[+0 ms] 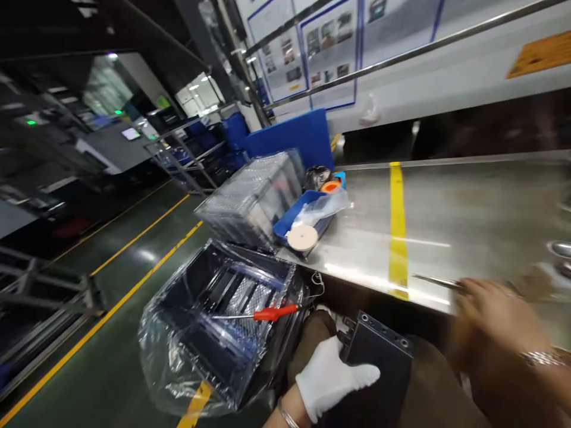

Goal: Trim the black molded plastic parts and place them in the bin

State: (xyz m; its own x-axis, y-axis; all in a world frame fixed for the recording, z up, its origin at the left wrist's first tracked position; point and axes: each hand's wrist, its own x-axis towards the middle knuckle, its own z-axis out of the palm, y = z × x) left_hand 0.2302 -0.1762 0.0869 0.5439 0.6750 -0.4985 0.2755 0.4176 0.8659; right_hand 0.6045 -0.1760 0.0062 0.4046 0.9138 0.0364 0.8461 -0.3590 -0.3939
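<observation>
Two hands low in frame: white-gloved left hand (332, 377) gripping flat black metal box (379, 362); bare right hand (486, 306), blurred, grip unclear, touching thin metal tool (435, 281) on steel table (468, 214).

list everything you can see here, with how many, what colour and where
black box: one, black, on the lap under the left hand
tweezers: one, metal, at the table edge by the right hand
screwdriver: one, red handle, lying in the dark bin
dark bin: one, black, wrapped in clear plastic, on the floor beside the table
mesh crate: one, clear grey, at the table's left end
blue tray: one, blue, beside the crate
tape roll: one, cream, at the tray's front
plastic bag: one, clear, on the tray
table: one, steel with a yellow stripe
left hand: white glove, on the box
right hand: bare, blurred, at the tweezers, watch on the wrist
</observation>
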